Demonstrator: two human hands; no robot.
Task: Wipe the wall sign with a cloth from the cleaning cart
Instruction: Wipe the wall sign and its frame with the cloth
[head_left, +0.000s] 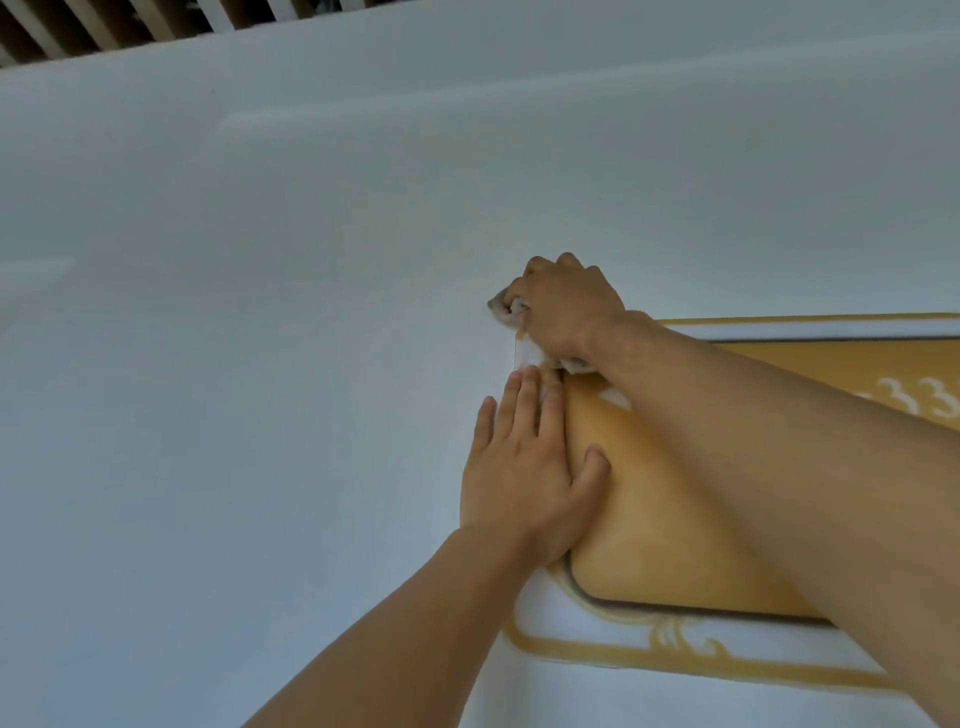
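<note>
Two hands on sign (675, 519); long axis runs left-right.

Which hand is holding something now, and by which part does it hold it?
The right hand holds the cloth, bunched in its fist at the sign's upper left corner. The left hand holds nothing; it lies flat on the sign's left edge.

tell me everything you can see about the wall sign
The wall sign is a flat plaque on the pale wall: a mustard-yellow panel with rounded corners and a dark outline, inside a white border with a gold scrolled frame. White numerals, partly hidden, show at right. The left hand lies flat across its left edge; the right hand presses a bunched whitish cloth at its upper left corner. The right forearm covers much of it.
</note>
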